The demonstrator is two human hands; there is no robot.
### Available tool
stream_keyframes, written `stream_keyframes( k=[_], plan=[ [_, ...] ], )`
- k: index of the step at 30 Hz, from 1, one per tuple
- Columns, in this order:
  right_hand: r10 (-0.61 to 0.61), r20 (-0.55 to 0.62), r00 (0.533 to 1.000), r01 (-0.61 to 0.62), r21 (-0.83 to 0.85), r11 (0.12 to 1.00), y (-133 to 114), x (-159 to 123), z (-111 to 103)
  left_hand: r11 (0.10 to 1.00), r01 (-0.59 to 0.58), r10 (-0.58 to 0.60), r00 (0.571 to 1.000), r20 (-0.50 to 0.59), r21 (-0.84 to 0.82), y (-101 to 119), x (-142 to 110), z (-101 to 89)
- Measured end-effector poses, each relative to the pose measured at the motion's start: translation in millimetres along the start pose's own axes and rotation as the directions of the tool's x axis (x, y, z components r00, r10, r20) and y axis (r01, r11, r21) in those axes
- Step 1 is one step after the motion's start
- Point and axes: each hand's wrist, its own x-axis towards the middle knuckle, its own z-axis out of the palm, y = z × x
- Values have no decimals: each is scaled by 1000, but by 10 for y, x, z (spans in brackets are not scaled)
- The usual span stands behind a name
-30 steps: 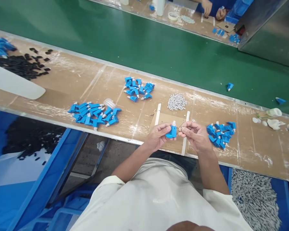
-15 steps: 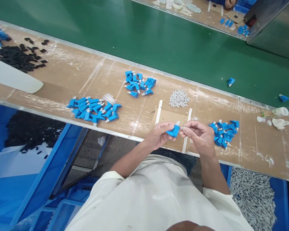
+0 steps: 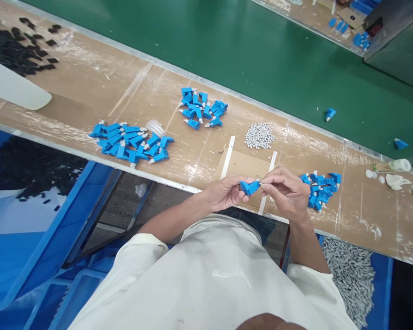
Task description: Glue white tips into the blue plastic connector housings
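Note:
My left hand point(image 3: 228, 192) grips a small blue plastic part point(image 3: 249, 187) between thumb and fingers, above a brown cardboard piece point(image 3: 246, 164) edged by two white tape strips. Pinched at the right end of that part is my right hand point(image 3: 285, 191); a tiny pale bit between its fingertips is too small to make out. Behind the hands lies a heap of small grey-white pieces point(image 3: 259, 136). Just right of my right hand sits a pile of blue parts with white tips point(image 3: 321, 189).
Two more blue piles point(image 3: 131, 143) point(image 3: 203, 108) lie leftward, near black pieces point(image 3: 15, 51) and a white board point(image 3: 17, 87). A green belt point(image 3: 206, 50) runs behind the bench, carrying two blue parts. Below stand blue bins, one with grey pieces point(image 3: 349, 275). A bottle point(image 3: 394, 165) lies at right.
The blue part has been turned in my left hand, so its white tip no longer points up. My right fingers have come up against its right end. The camera view has shifted slightly.

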Motion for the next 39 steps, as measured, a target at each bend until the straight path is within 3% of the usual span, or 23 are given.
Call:
stream_keyframes(
  k=[4,11,21,26,29,31,32,35,37,39],
  plan=[
    [-53,42,998,56,-85,995,5,13,-18,1000,14,-14,1000,9,17,11,-21,34],
    [-249,223,942,313,-327,892,-29,95,-101,996,84,-85,996,-30,-33,44,7,4],
    [-98,399,912,263,-383,886,11,131,-260,989,139,-139,990,4,-47,18,119,-150],
    [-45,353,934,151,-280,948,31,159,-256,995,94,-94,996,-9,34,21,105,-163],
    [-19,99,995,40,-214,976,33,107,-250,994,-33,26,997,68,102,31,27,-127],
    [90,-102,991,-98,-81,992,41,47,-231,982,-132,113,984,139,136,35,-23,-99],
    [186,-143,972,-185,20,983,50,14,-212,973,-174,148,975,165,154,35,-40,-86],
    [474,-1,880,-451,309,837,95,-76,-109,945,-238,200,963,178,226,22,-55,-54],
    [555,126,822,-552,412,725,128,-117,-18,932,-241,206,967,151,269,3,-48,-35],
    [579,173,797,-585,463,666,156,-139,68,926,-238,210,970,124,294,-21,-44,-14]
  ],
)
